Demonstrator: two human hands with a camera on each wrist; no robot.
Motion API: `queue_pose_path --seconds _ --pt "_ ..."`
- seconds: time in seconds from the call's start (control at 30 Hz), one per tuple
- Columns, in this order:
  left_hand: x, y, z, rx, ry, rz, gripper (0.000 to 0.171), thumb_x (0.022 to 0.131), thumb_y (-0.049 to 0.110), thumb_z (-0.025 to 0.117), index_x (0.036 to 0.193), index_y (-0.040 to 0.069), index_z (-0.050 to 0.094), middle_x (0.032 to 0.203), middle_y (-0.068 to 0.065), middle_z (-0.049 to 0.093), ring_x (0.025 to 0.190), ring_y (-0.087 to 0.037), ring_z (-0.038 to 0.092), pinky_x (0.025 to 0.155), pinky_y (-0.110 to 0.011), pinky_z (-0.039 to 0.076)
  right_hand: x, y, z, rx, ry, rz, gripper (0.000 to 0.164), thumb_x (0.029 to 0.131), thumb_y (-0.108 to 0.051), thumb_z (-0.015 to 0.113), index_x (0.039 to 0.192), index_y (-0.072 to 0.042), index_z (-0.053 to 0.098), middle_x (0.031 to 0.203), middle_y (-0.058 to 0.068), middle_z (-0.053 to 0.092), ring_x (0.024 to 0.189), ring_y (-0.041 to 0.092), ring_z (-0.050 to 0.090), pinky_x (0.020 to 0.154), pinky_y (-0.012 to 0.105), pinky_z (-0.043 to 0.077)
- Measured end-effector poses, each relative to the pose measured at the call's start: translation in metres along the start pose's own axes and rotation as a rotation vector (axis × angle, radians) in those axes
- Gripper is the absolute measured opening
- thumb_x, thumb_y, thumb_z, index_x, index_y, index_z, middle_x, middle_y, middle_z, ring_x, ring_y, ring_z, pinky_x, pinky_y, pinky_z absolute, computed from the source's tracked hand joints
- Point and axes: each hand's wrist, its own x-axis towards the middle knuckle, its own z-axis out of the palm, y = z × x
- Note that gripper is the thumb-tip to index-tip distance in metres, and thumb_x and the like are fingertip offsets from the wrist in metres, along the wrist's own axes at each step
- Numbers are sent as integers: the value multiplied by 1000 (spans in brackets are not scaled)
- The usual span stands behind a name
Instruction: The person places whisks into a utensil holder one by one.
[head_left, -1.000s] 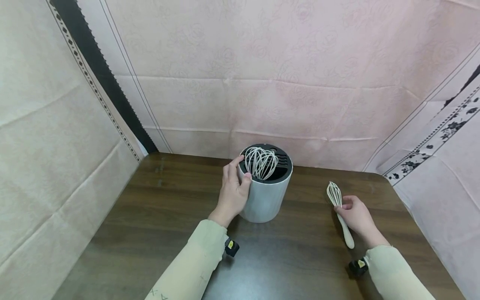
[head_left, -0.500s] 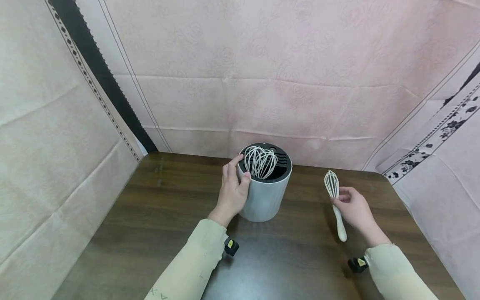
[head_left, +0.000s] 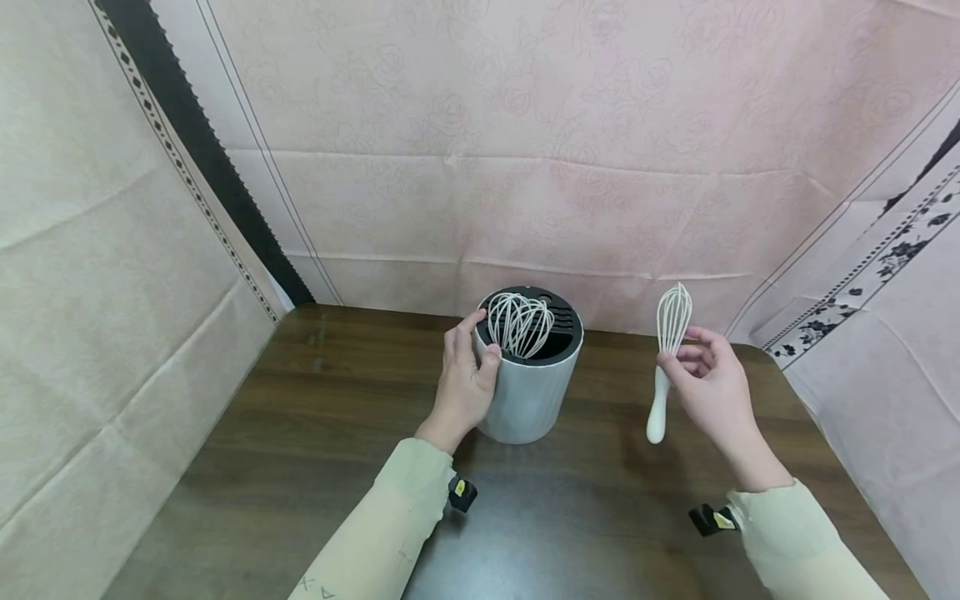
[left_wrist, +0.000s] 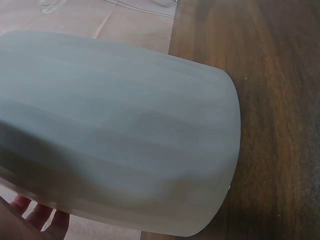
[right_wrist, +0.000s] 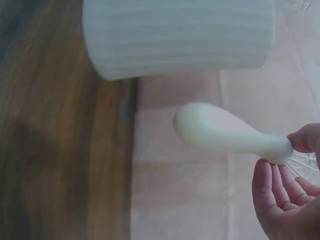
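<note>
A pale grey, ribbed utensil holder [head_left: 528, 406] with a black slotted top stands upright on the table. My left hand [head_left: 467, 385] grips its left side, thumb in front and fingertips at the rim. Those fingers [left_wrist: 39, 218] show at the lower left of the left wrist view, beside the holder wall. White whisk wires [head_left: 517, 323] stick up out of the black top; that whisk's handle is hidden inside. To the right, my right hand [head_left: 712, 385] pinches a small white whisk [head_left: 658, 408], wires up and handle down. In the right wrist view its rounded handle [right_wrist: 215, 129] hangs clear of the table.
The brown wooden table [head_left: 315, 467] ends at the back against a pinkish patterned cloth [head_left: 525, 208]. More cloth hangs at the left [head_left: 112, 333] and right [head_left: 892, 367] sides. Each wrist wears a small black camera.
My right hand has raised the small whisk off the table, and its handle has swung from slanting to nearly upright. The left hand and the utensil holder have stayed put.
</note>
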Motion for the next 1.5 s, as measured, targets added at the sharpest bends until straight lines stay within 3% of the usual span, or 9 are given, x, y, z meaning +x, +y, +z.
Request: queue_pose_path --seconds 0.17,0.37,0.6,0.73,1.23,1.5 --pt "0 0 0 0 -2 3 53 98 46 35 148 40 19 141 -6 27 125 -23 37 96 -52 38 -1 -15 2 89 37 -38 60 90 -15 68 138 0 36 98 1 62 79 2 63 60 20 52" --pt "0 0 0 -5 -1 3 53 97 46 35 148 40 19 141 -6 28 124 -23 38 95 -51 39 -6 -36 4 208 74 -90 57 90 -6 64 137 2 34 102 6 61 82 6 63 66 20 52" --pt "-1 -1 0 -6 -3 0 53 98 48 35 147 42 19 141 -6 27 124 -23 37 95 -52 39 -5 -47 9 584 151 -92 58 89 5 61 136 -8 31 106 19 53 85 16 63 69 23 53" --pt "0 -1 0 -10 -3 -4 52 98 47 35 147 42 19 141 -5 27 124 -23 37 95 -54 38 -7 -59 10 688 189 -143 63 88 7 61 139 -9 29 106 21 51 85 20 63 70 26 54" --pt "-1 -2 0 -20 -3 2 53 98 50 35 147 42 20 141 -5 27 123 -23 38 95 -54 39 -11 -82 22 1006 354 -271 58 84 15 61 131 -1 31 111 25 46 88 27 57 69 31 55" --pt "-1 -2 0 -24 -6 2 53 97 51 34 147 41 20 141 -5 27 124 -23 38 95 -55 38 -11 -92 35 1078 344 -313 57 83 16 61 129 -1 31 112 26 46 87 28 57 69 32 55"
